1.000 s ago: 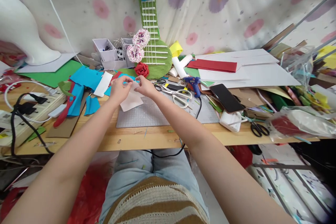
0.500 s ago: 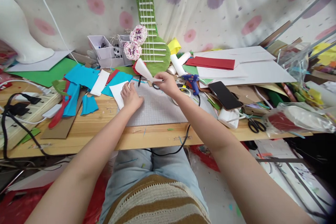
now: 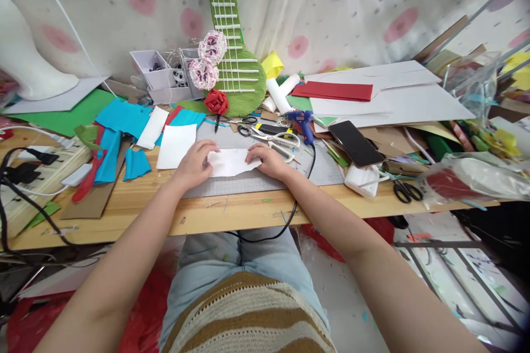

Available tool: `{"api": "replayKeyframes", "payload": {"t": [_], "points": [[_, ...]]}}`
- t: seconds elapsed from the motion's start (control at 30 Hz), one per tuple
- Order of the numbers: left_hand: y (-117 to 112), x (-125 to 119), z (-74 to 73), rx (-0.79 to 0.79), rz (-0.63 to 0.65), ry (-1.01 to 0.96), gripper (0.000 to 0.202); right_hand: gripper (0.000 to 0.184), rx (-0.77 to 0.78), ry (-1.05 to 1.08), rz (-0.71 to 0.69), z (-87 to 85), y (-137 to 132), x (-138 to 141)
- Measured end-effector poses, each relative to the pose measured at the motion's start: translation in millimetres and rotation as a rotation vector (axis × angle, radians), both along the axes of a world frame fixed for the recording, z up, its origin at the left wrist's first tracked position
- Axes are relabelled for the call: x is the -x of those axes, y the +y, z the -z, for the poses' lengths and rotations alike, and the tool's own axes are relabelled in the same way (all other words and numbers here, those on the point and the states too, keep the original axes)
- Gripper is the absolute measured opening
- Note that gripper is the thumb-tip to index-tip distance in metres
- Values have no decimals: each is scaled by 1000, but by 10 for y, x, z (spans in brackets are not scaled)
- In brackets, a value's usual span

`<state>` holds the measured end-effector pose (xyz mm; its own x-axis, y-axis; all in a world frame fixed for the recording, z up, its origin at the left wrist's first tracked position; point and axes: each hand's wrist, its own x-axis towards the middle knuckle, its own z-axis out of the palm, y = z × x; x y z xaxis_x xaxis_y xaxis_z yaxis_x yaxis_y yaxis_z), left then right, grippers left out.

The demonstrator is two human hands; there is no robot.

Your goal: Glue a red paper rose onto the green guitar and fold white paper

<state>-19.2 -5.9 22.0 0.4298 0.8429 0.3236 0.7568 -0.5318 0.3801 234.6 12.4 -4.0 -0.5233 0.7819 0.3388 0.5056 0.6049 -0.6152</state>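
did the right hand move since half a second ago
Yes. The right hand came down from beside the red paper flower onto the white paper piece.

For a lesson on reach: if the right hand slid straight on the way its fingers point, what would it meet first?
The right hand points left along the white paper piece; beyond the paper it would probably meet the left hand first.

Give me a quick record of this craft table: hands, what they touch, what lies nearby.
left hand: flat on the white paper's left end
right hand: flat on its right end
white paper: lies on the grey mat
second sheet: left of the mat, untouched
scissors: just behind the right hand
glue gun: behind the scissors
phone: right, face up
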Motion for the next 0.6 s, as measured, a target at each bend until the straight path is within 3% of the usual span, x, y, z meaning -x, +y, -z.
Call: {"api": "replayKeyframes", "payload": {"t": [0.07,0.13,0.23,0.33,0.4,0.5,0.57,0.6], "points": [[-82,-59,3,56,156,-30,33,25,18,-2,42,-2,-22,-2],[-123,-117,21,129,240,-6,45,26,27,-1,75,-2,-35,-1],[-129,-157,50,207,262,76,72,28,32,-4,77,-1,-38,-4],[-126,-113,42,173,230,83,78,28,21,-9,49,6,-29,-11],[-128,-44,14,83,151,-14,62,27,15,-7,42,11,-24,-14],[-97,72,-13,-98,-191,-220,36,26,16,-5,43,8,-24,-14],[-46,119,1,-123,-373,-217,30,25,17,-6,46,-1,-28,-12],[-18,124,17,-104,-403,-161,27,24,19,-9,47,-7,-30,-11]]}}
